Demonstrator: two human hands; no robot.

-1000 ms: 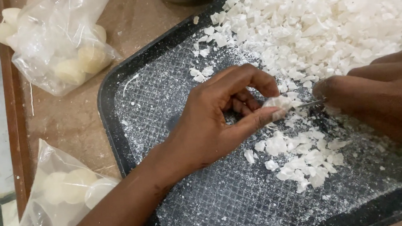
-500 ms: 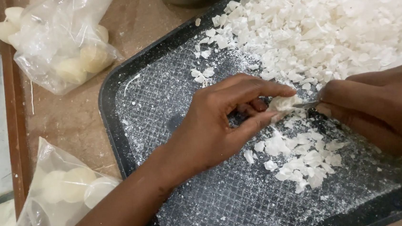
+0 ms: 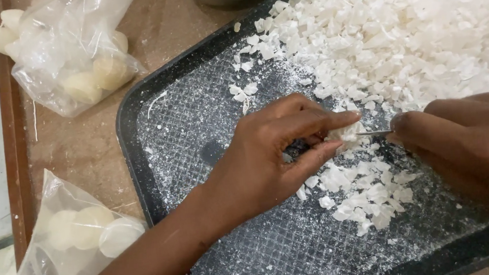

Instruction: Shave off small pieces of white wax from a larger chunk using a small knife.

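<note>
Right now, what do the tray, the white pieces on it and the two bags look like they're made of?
Tray: dark, likely coated metal or hard plastic; raised rim, embossed grid on its floor, dusted white.
White pieces: brittle, matte, chalky flakes shedding powder; cannot tell the substance.
Bags: thin clear plastic film, crinkled and glossy, pale rounded lumps showing through.
Blade between left hand and right hand: thin, shiny, probably metal.

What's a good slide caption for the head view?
Left hand pins a white piece while right hand cuts, dark tray.
</note>
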